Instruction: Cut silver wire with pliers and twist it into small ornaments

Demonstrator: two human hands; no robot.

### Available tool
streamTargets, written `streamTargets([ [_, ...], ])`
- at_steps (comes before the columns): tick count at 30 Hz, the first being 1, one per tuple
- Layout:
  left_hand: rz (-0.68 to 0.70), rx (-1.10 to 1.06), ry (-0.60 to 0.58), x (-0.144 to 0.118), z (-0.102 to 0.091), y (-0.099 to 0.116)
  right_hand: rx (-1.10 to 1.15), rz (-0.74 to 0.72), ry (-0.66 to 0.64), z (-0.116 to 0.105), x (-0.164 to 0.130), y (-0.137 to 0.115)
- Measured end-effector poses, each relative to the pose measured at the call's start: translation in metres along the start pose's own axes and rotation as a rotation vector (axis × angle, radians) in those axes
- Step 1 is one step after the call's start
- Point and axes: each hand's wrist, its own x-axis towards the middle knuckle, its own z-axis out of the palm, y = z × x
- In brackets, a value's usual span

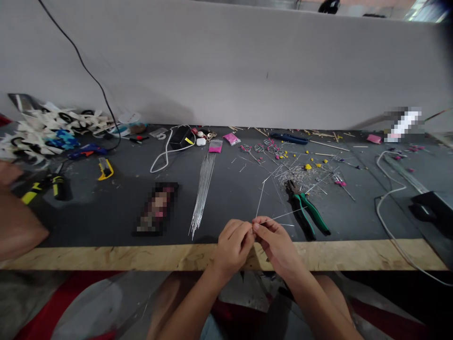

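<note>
Two hands, left hand (pixel 233 243) and right hand (pixel 274 241), pinch one wire (pixel 260 200) | pliers (pixel 307 208) at 2 o'clock | we judge: bend slowly, fingertips close.

**A small craft workshop, by the look of your bench**

You sit at a craft workbench (pixel 106 208): dark matting over a raw chipboard edge, set against a plain white partition. At 12 o'clock lies a bundle of thin wires (pixel 202 192); at 1 o'clock green-handled pliers (pixel 307 208) rest beside a heap of wire offcuts (pixel 304 177) and small beads. At 10 o'clock sit a yellow utility knife (pixel 105 168) and a glue gun (pixel 85 151).
</note>
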Motion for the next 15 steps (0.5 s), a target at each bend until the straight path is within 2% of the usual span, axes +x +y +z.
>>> streamTargets([
  [5,-0.107,-0.108,0.056,0.000,0.003,0.004,-0.061,-0.056,0.043,0.000,-0.002,0.002],
  [8,-0.217,-0.220,0.080,0.000,0.006,0.007,-0.124,-0.129,0.082,0.000,-0.002,0.004],
  [11,-0.428,-0.386,0.099,0.001,0.009,0.008,-0.207,-0.233,0.063,-0.001,0.000,0.005],
  [15,-0.702,-0.701,0.051,0.005,0.014,0.005,-0.294,-0.349,-0.050,-0.005,0.004,0.002],
])
